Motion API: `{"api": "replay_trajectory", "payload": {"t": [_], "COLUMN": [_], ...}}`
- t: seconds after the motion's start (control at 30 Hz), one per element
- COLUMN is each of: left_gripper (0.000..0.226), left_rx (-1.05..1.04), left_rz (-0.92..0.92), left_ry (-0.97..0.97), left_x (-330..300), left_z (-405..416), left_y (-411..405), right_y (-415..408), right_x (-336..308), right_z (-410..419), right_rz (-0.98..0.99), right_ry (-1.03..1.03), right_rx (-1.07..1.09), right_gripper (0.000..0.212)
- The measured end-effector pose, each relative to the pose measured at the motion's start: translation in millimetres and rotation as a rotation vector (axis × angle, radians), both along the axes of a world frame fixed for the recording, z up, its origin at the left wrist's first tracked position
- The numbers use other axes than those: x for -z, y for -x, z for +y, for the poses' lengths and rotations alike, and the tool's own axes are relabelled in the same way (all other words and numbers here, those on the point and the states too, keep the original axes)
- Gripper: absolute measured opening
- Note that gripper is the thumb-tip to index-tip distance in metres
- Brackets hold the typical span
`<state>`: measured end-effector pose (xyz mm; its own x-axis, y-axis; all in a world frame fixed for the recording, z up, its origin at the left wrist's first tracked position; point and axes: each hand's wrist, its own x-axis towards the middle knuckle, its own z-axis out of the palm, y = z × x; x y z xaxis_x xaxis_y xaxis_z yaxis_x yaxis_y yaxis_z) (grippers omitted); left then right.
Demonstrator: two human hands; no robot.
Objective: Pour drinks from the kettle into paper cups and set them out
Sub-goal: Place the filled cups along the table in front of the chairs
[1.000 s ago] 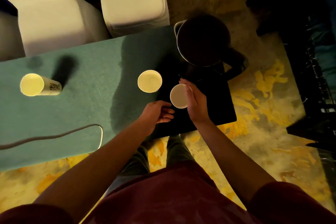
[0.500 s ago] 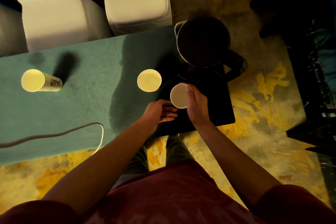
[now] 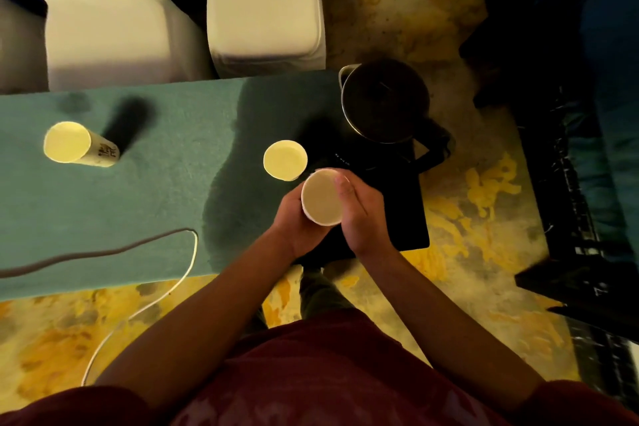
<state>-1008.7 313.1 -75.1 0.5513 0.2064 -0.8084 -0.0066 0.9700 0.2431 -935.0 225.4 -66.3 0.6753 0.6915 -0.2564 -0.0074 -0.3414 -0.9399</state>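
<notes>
Both hands wrap one paper cup [image 3: 322,197] above the dark tray [image 3: 404,218]: the left hand [image 3: 294,218] cups its near-left side, the right hand [image 3: 359,214] presses its right side, fingers [image 3: 342,185] curled against the rim. Just beyond the fingers, a second cup [image 3: 285,160] stands on the green worktop [image 3: 138,204]. Farther, beyond and right of the fingers, sits the dark kettle [image 3: 383,102]. Well left of the fingers stands a third cup [image 3: 69,142], with a cable [image 3: 103,252] lying nearer.
</notes>
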Motion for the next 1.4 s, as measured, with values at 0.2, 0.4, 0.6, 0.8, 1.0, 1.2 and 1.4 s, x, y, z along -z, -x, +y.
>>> {"api": "replay_trajectory", "payload": {"t": [0.2,0.4,0.6,0.8,1.0,1.2,1.4], "left_gripper": [0.028,0.051,0.014,0.027,0.025,0.030,0.032], "left_rx": [-0.093,0.106,-0.014,-0.472,-0.559,-0.630,-0.611], "left_rz": [0.039,0.153,0.091,-0.077,-0.076,-0.068,-0.016], "left_ry": [0.036,-0.321,-0.424,0.038,0.008,-0.050,-0.082], "left_x": [-7.8,-4.5,-33.3,-50.5,-50.1,-40.8,-18.5], "left_z": [10.3,28.2,72.9,125.7,172.3,224.5,298.7], "left_y": [33.7,82.2,153.1,224.5,304.2,358.5,405.9], "right_y": [25.5,67.8,143.6,221.3,295.5,355.4,403.7], "right_x": [-20.9,-33.8,-34.9,-44.1,-40.5,-33.0,-14.9], "right_z": [15.5,46.9,107.1,164.3,217.7,277.4,347.8], "right_rz": [-0.041,-0.016,0.131,0.199,0.190,0.213,0.210], "right_ry": [0.008,-0.057,-0.247,-0.331,-0.329,-0.311,-0.363], "right_rx": [-0.099,-0.111,-0.097,-0.118,-0.208,-0.197,-0.224], "right_gripper": [0.037,0.030,0.033,0.035,0.039,0.037,0.032]}}
